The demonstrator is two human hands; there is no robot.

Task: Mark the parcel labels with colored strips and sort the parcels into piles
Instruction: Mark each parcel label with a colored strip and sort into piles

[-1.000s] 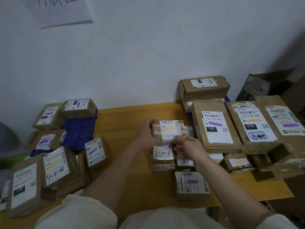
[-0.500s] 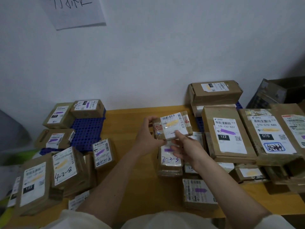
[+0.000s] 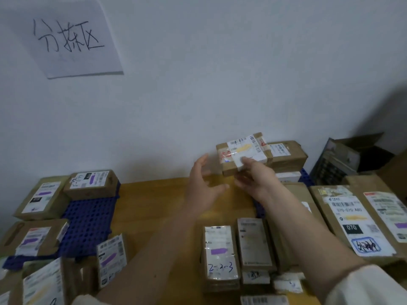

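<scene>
Sorting is well under way, judging by how the parcels lie grouped by strip colour. Nearest, on the wooden table [image 3: 154, 208], a small parcel marked 2-2-3 [image 3: 221, 253] lies flat with its purple strip facing up, label readable, beside other small boxes. To the left, purple-marked parcels [image 3: 92, 183] sit on and around a blue plastic mat [image 3: 88, 219], apparently one pile. To the right, a large 070 parcel [image 3: 350, 223] shows a yellow strip.

Farther out, the left hand [image 3: 201, 190] hangs open, fingers spread and touching nothing. The right hand [image 3: 255, 177] grips the yellow-strip parcel [image 3: 242, 154] by its near edge, thumb on the label, holding it aloft and label-up over the far right of the table, just in front of a brown box [image 3: 288, 154] against the wall. That carry probably aims it at the yellow group.
</scene>
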